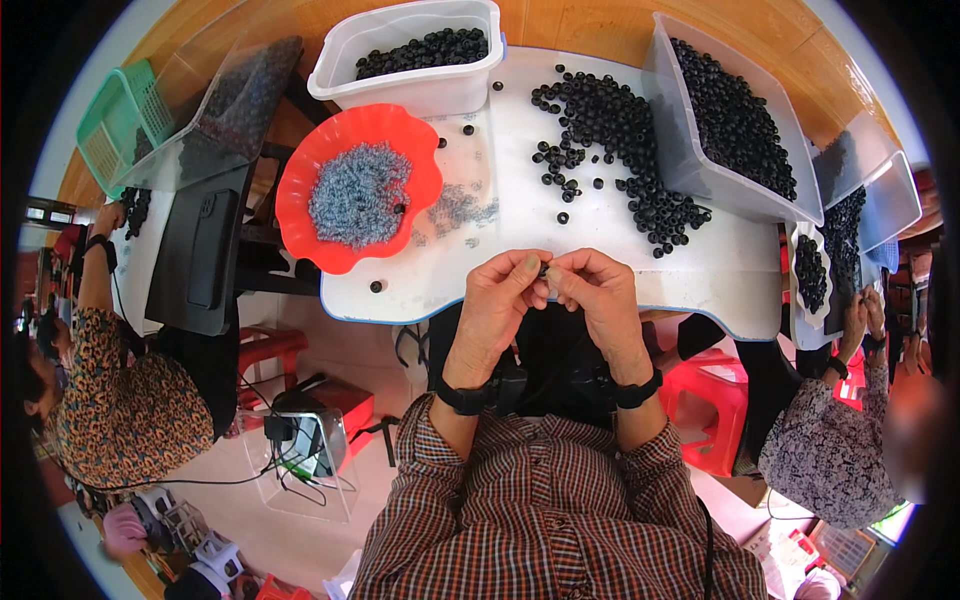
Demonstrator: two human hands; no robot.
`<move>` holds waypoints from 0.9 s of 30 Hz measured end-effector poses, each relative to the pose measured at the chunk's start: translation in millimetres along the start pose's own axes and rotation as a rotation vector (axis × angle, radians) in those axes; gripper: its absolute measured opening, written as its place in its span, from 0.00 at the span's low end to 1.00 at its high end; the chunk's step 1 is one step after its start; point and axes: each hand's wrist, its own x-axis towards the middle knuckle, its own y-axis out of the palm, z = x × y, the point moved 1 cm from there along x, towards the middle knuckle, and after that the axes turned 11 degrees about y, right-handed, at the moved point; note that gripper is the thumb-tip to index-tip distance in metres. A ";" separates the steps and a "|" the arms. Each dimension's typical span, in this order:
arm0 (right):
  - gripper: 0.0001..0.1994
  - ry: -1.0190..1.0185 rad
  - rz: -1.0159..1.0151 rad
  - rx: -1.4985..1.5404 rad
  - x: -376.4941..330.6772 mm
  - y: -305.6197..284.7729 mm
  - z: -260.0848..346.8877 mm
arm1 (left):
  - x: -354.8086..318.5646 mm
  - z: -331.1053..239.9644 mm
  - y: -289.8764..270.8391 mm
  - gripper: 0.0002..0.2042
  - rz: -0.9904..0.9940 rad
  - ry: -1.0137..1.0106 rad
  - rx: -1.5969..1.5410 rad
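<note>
My left hand (497, 305) and my right hand (606, 303) meet just over the near edge of the white table (440, 275). Both are closed, thumbs and forefingers pinching a small black part (543, 270) between them. The fingers cover most of it. Beyond my right hand, a pile of small black ring-shaped parts (615, 125) spreads over the tabletop. To the left stands a red bowl (290, 205) with a wavy rim. It holds a heap of tiny silvery-grey pieces (358, 195), too small to make out, and one black part on top.
A white tub (420, 95) of black parts stands at the far side. A clear plastic bin (700, 160) full of them is at the right. Co-workers sit at either side, by a left sleeve (140, 410) and a right sleeve (825, 450). Red stools (715, 400) flank me.
</note>
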 end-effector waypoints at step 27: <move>0.15 -0.604 -0.583 -1.060 66.1 -14.7 9.0 | 1.6 2.9 0.5 0.11 -0.088 0.005 0.044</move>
